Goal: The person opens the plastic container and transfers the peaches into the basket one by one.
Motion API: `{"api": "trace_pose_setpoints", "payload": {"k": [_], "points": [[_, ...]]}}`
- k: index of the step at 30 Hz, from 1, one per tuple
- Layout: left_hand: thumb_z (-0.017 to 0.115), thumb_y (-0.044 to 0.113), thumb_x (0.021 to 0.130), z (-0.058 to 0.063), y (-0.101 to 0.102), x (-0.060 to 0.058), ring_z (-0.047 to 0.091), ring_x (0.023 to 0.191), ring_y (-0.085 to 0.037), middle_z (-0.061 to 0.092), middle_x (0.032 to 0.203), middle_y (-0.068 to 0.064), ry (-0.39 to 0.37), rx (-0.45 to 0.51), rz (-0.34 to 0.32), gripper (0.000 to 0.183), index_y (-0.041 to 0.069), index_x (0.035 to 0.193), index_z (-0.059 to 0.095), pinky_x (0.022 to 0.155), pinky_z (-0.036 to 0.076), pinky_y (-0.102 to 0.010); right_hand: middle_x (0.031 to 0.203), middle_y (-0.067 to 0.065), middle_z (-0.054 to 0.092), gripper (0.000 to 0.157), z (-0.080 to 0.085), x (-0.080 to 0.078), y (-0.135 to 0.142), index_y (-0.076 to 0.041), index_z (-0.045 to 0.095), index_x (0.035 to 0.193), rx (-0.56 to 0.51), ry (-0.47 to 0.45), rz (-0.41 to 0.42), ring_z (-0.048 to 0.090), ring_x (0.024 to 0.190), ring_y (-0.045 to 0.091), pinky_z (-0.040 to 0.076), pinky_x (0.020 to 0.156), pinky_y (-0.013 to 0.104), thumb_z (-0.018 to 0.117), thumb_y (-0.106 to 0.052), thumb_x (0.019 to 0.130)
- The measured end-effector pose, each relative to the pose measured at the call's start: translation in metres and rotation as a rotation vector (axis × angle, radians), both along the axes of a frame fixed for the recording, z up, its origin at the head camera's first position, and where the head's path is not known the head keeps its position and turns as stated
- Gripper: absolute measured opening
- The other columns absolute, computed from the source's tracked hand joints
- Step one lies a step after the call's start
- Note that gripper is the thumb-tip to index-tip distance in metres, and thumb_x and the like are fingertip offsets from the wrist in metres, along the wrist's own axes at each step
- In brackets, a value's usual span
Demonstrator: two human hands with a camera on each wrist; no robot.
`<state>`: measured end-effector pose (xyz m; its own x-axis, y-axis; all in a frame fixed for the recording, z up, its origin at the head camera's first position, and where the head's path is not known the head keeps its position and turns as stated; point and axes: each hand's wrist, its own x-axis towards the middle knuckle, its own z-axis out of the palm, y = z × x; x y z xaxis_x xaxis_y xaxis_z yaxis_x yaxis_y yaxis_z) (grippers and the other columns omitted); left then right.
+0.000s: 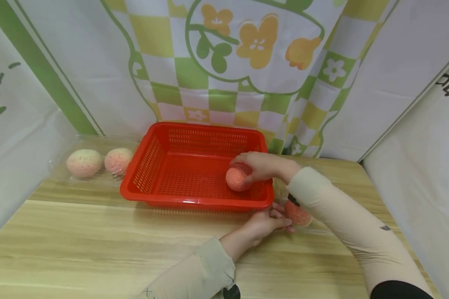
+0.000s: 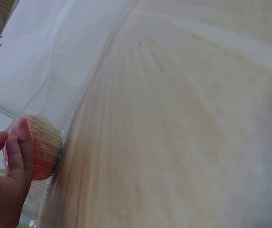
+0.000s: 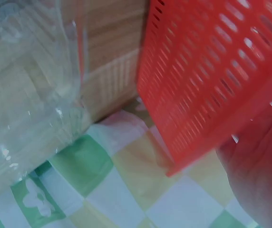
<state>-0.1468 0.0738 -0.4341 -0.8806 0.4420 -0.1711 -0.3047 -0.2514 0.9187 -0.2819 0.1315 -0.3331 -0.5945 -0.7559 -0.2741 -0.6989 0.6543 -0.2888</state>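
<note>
My right hand (image 1: pixel 261 164) grips a pinkish-red peach (image 1: pixel 235 179) inside the right end of the red plastic basket (image 1: pixel 194 201). In the right wrist view its palm (image 3: pixel 257 175) shows beside the basket's slotted wall (image 3: pixel 193 80). Low at the basket's front right corner, my left hand (image 1: pixel 262 226) pinches the edge of a clear plastic box. Another peach (image 1: pixel 298 216) lies in that box, partly covered by the right sleeve. From the left wrist, the thumb and fingers (image 2: pixel 19 152) hold the ribbed clear box (image 2: pixel 55 95) around the red and pale peach (image 2: pixel 45 147).
Left of the basket, a clear plastic box (image 1: pixel 61 166) holds two peaches (image 1: pixel 84 163), pale yellow fading to pink. A wooden tabletop (image 1: pixel 78 245) lies under everything. Behind the basket hangs a checked green and yellow cloth (image 1: pixel 194 79), with white fabric walls at both sides.
</note>
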Motion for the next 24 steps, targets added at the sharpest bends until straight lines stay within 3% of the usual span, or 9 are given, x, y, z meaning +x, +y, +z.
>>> {"api": "trace_pose_setpoints", "payload": {"k": [3,11,17,24], "points": [[0.064,-0.007,0.091,0.001,0.000,0.000,0.075,0.082,-0.032,0.055,0.076,-0.003,-0.006,-0.009,0.006,0.026,0.005,0.106,0.048,0.081,0.060,-0.029,0.148,0.009,0.050,0.057,0.008,0.002,0.006,-0.010,0.051,0.142,-0.058,0.012,0.007,0.044,0.141,0.030,0.036,0.117,0.047,0.073,-0.022,0.091],[0.064,-0.007,0.091,0.002,0.002,0.001,0.075,0.083,-0.033,0.056,0.076,-0.003,-0.023,-0.026,0.021,0.024,0.003,0.106,0.048,0.084,0.061,-0.035,0.141,0.011,0.057,0.053,0.027,0.013,0.037,-0.007,0.055,0.138,-0.236,0.113,-0.006,0.051,0.134,0.031,0.041,0.113,0.048,0.073,-0.025,0.091],[0.065,-0.006,0.090,0.001,0.004,0.002,0.075,0.084,-0.035,0.057,0.076,-0.003,-0.009,-0.041,0.029,0.025,0.001,0.108,0.049,0.083,0.061,-0.036,0.140,0.014,0.058,0.054,0.036,0.026,0.071,-0.003,0.055,0.136,-0.372,0.119,-0.091,0.054,0.130,0.032,0.044,0.108,0.052,0.075,-0.020,0.089],[0.067,-0.007,0.089,0.002,0.005,0.002,0.075,0.080,-0.030,0.061,0.074,-0.003,0.012,-0.051,0.035,0.027,-0.001,0.111,0.052,0.080,0.061,-0.034,0.144,0.014,0.054,0.053,0.032,0.042,0.112,-0.008,0.052,0.140,-0.452,0.071,-0.230,0.047,0.135,0.036,0.038,0.108,0.064,0.072,-0.017,0.092]]}}
